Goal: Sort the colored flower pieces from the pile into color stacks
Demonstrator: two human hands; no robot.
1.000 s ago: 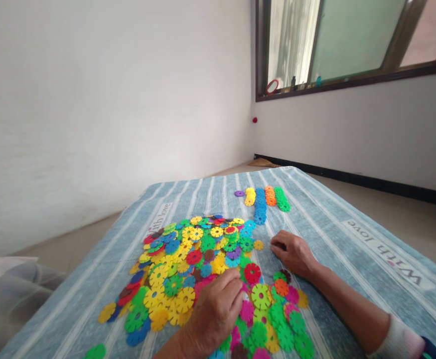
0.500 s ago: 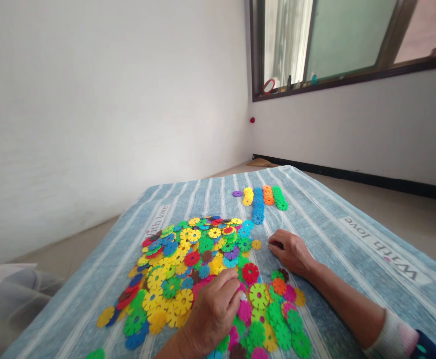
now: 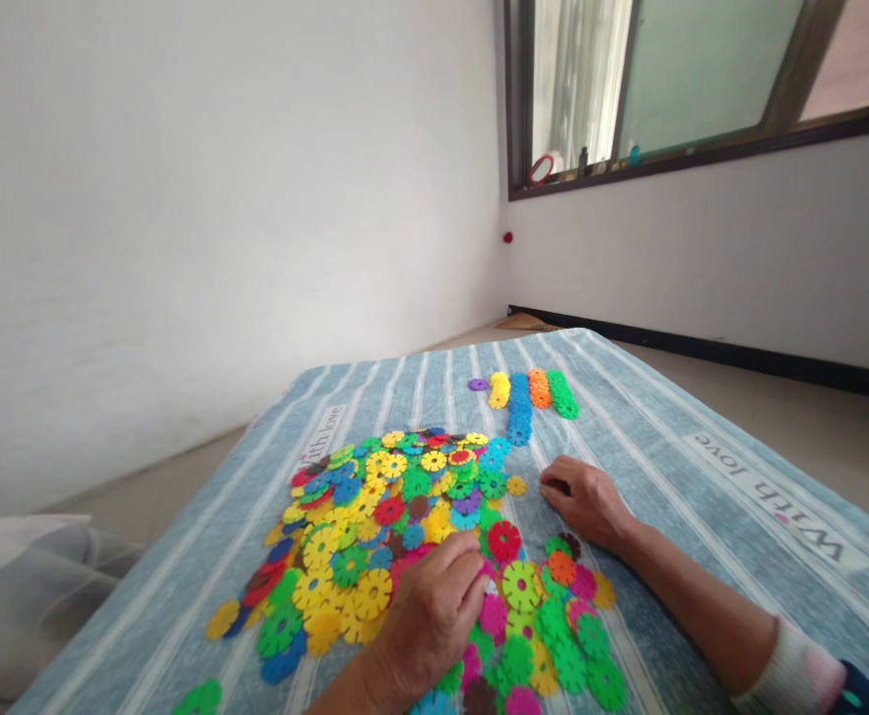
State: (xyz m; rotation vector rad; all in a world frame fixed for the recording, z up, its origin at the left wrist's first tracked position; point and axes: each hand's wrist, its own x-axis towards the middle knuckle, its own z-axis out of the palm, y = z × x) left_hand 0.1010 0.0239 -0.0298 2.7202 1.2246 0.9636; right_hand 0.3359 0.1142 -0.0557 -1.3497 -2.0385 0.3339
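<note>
Notched plastic snowflake discs in many colours lie in a wide pile (image 3: 374, 591) on the striped cloth. My left hand (image 3: 434, 611) rests over the near part of this pile, fingers bent and closed together. Its fingertips touch or hover just above the pink and magenta discs (image 3: 493, 617); whether a disc is pinched there is hidden. On the cloth to the right of the pile lies my right hand (image 3: 587, 501), fingers curled in toward the palm. Its palm is out of sight, and no disc shows in it. A single small yellow disc (image 3: 515, 486) is just left of its fingertips.
Toward the far end are short overlapping rows of discs: yellow (image 3: 500, 390), a longer blue one (image 3: 519, 409), orange (image 3: 539, 388) and green (image 3: 563, 395), plus a purple disc (image 3: 478, 384). A white wall (image 3: 255, 199) rises beyond the table's left side.
The view has shifted slightly, so everything sits a little differently in the frame. Both hands keep the same pose and place over the cloth, and the discs look unchanged.
</note>
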